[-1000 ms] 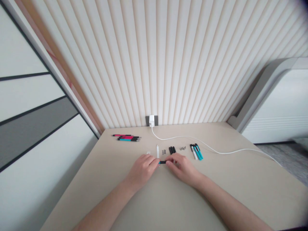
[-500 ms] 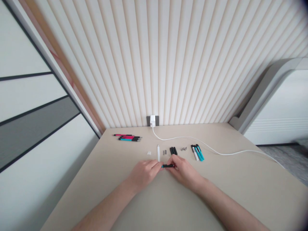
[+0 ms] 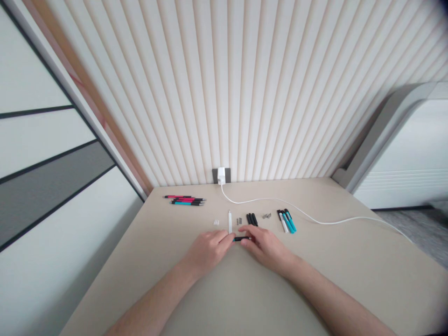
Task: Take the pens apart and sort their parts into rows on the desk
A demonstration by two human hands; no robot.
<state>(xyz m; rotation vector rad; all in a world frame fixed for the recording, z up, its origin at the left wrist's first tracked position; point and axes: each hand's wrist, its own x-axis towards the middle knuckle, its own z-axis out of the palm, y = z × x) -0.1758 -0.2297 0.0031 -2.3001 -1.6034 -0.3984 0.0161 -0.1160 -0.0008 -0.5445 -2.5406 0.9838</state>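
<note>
Closed around a blue-and-black pen [image 3: 241, 239], my left hand [image 3: 213, 248] covers its blue end. The black end points right, toward my right hand [image 3: 263, 242], whose thumb and index finger are apart around the tip. Whether the thumb touches the tip I cannot tell. Just beyond the hands lie white refills [image 3: 230, 221], small springs [image 3: 239, 220], and black grip pieces [image 3: 252, 219] partly behind my right fingers. Small white pieces [image 3: 216, 222] lie left of the refills. Small metal tips [image 3: 267, 216] are right of the black pieces.
Blue and white pen barrels [image 3: 287, 221] with black ends lie at the right. Several red and blue pens [image 3: 185, 200] lie at the back left. A white cable [image 3: 308, 217] runs across the table [image 3: 224, 298] from a charger [image 3: 221, 176] in the wall socket.
My right thumb and index finger have spread away from the pen's black end. My left hand keeps its hold, and the view has shifted slightly.
</note>
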